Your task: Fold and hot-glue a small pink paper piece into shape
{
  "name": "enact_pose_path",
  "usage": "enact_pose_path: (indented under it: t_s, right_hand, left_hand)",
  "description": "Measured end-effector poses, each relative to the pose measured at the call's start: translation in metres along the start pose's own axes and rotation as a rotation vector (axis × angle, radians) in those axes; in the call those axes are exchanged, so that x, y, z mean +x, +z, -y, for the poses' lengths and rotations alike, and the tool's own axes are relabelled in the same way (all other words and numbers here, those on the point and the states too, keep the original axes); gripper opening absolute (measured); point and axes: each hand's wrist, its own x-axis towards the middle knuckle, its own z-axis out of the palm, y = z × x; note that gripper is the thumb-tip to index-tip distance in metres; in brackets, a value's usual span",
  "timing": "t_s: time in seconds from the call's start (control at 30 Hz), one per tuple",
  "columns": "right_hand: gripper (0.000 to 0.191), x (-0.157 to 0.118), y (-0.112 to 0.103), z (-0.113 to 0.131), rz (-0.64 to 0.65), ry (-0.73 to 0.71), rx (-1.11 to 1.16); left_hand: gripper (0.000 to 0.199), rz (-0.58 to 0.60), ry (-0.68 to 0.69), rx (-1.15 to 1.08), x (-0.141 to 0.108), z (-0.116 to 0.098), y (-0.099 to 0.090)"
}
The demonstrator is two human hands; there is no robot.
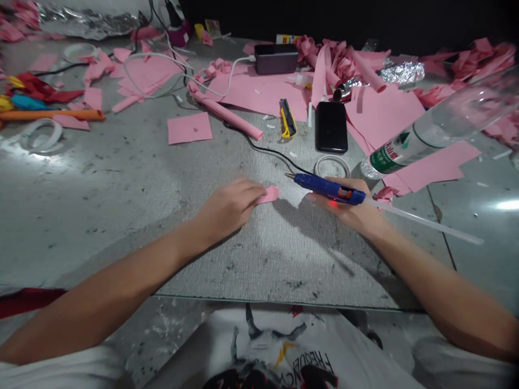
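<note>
My right hand [351, 208] is wrapped round a blue hot glue gun [324, 186], its metal tip pointing left above the table. A long clear glue stick [430, 220] juts out of the gun's back end, and a red light glows beneath its body. Just left of the tip, my left hand [233, 202] pinches a small folded piece of pink paper [270, 194] at the tabletop. The fingertips cover part of that piece. A black cord [275, 153] runs from the gun area toward the back of the table.
Behind my hands lie a pink paper rectangle [190, 128], a yellow utility knife [287, 119], a black phone-like slab [331, 127] and a tape roll [332, 166]. A large plastic bottle [430, 135] lies tilted at right. Pink paper scraps [259, 89] and a dark box [276, 59] sit farther back.
</note>
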Motion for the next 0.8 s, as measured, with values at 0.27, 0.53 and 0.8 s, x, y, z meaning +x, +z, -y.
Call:
enact_pose_path:
  t_s: [0.27, 0.53, 0.8]
  right_hand:
    - [0.044, 0.000, 0.003, -0.003, -0.002, -0.052, -0.083]
    - [0.028, -0.002, 0.002, -0.007, 0.105, -0.254, -0.171]
    - [0.017, 0.000, -0.004, -0.018, 0.285, -0.485, -0.223]
  left_hand:
    - [0.024, 0.101, 0.053, 0.135, 0.001, -0.002, -0.008]
    - [0.026, 0.092, 0.005, 0.089, 0.000, -0.005, -0.011]
    - [0.022, 0.107, -0.021, 0.093, -0.004, -0.005, -0.007]
